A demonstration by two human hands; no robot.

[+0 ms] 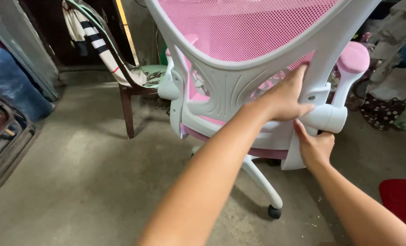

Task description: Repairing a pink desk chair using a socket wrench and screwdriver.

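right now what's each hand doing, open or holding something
Left hand: closed on the white frame of the pink office chair.
Right hand: gripping the armrest bracket from below.

Soft daylight; sharp; faint shadows

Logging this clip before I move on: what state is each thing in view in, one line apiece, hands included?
Pink mesh office chair: upright, seen from behind, on its castors.
Right armrest: fitted, pad up.
Left hand: gripping the white back frame beside the armrest joint.
Right hand: gripping under the armrest bracket.
Castor: resting on the concrete floor.
Wooden chair: standing behind, striped cloth draped over it.
Red mat: flat on the floor.
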